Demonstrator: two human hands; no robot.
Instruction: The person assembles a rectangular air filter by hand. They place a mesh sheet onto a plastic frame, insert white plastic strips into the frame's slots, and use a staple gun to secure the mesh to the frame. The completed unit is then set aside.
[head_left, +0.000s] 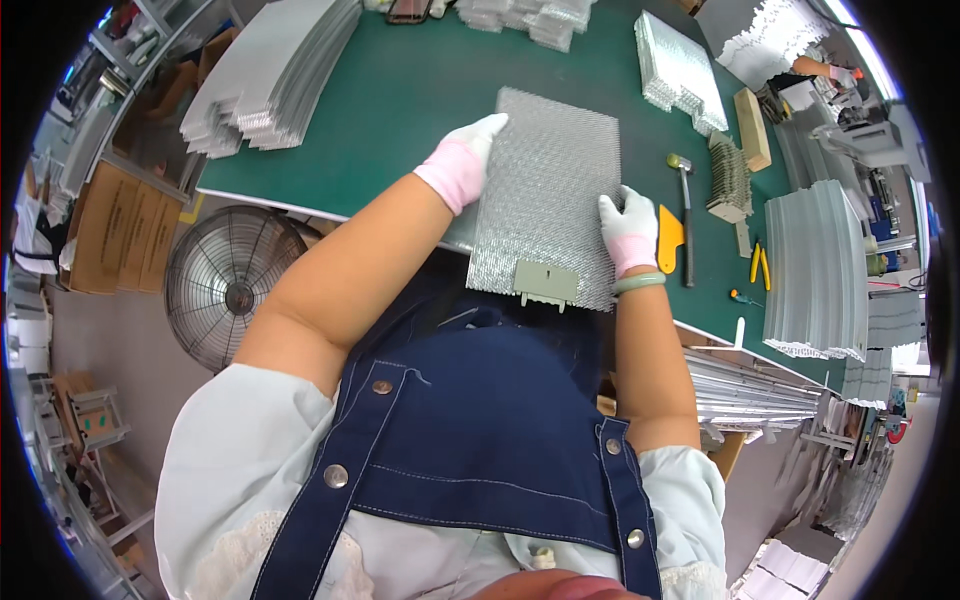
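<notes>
A silver metal panel (pixel 550 180) with a fine ridged, mesh-like surface lies over the near edge of the green-topped table (pixel 400 100). My left hand (pixel 470 160), in a white glove with a pink cuff, grips its left edge, thumb pointing along the upper side. On the opposite edge my right hand (pixel 631 228), gloved the same way, is closed with thumb and fingers at the rim. A small grey-green plate (pixel 546 282) with short prongs sits at the panel's near end. The fingers beneath the panel are hidden.
Right of the panel lie a yellow scraper (pixel 670 238), a hammer (pixel 687 220), a row of small grey-green plates (pixel 729 178), a wooden block (pixel 752 130), yellow pliers (pixel 760 266) and a stack of silver sheets (pixel 815 270). More sheets (pixel 275 75) stand far left. A floor fan (pixel 235 285) is left.
</notes>
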